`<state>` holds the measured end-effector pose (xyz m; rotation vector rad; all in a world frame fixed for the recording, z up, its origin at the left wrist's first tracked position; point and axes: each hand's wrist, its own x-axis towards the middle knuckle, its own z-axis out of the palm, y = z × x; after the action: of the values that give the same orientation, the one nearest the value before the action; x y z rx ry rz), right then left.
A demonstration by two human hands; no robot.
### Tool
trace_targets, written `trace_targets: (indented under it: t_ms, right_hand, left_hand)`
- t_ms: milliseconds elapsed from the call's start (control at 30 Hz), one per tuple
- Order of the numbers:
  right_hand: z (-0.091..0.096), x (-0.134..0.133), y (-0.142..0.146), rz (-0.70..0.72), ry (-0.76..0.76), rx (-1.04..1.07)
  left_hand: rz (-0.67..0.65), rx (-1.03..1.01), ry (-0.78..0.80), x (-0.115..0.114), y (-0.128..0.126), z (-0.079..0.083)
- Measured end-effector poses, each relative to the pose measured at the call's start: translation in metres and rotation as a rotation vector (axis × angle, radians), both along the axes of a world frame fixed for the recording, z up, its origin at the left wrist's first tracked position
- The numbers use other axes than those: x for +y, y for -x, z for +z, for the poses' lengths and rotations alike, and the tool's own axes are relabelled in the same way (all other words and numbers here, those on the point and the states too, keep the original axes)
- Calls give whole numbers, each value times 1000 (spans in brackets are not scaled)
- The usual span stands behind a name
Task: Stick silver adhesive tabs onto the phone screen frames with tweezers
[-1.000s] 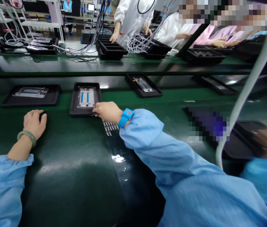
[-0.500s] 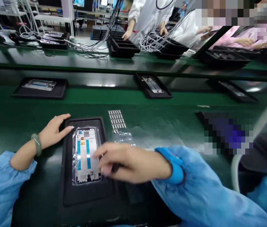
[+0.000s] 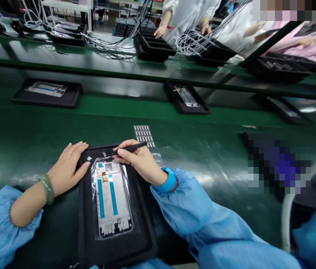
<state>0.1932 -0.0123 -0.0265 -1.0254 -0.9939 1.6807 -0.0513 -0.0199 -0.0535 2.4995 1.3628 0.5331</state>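
Observation:
A phone frame, silver with blue strips, lies on clear film in a black tray before me. My right hand pinches a pair of black tweezers over the tray's far end. Beside their tip is a small light strip; I cannot tell whether the tips grip it. My left hand rests with fingers stretched out on the tray's far left edge. Close to its fingertips sits a small whitish square on the tray. Just past my right hand lies a sheet of small white pieces.
Along the green belt stand more black trays with phone frames, one tray at left and another right of centre. A blurred dark tray is at the right. Across the bench, co-workers' hands are near black bins and cables.
My right hand has moved from beside the phone frame up to the tray's far end, where the black tweezers now show clearly. My left hand has stayed at the tray's left edge. The view has shifted slightly.

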Motion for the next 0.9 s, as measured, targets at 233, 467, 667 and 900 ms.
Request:
trace_targets:
  t_ms: [233, 467, 667, 900]
  right_hand:
    - [-1, -8, 11, -127, -52, -111]
    - [-2, -12, 16, -84, -111, -176]
    - [-4, -15, 15, -47, -135, -207]
    - [-1, -12, 14, -113, -123, -247]
  left_hand:
    - [16, -255, -13, -8, -18, 9]
    - [135, -379, 94, -14, -36, 10]
    - [133, -350, 86, -14, -37, 11]
    - [78, -299, 93, -14, -31, 12]
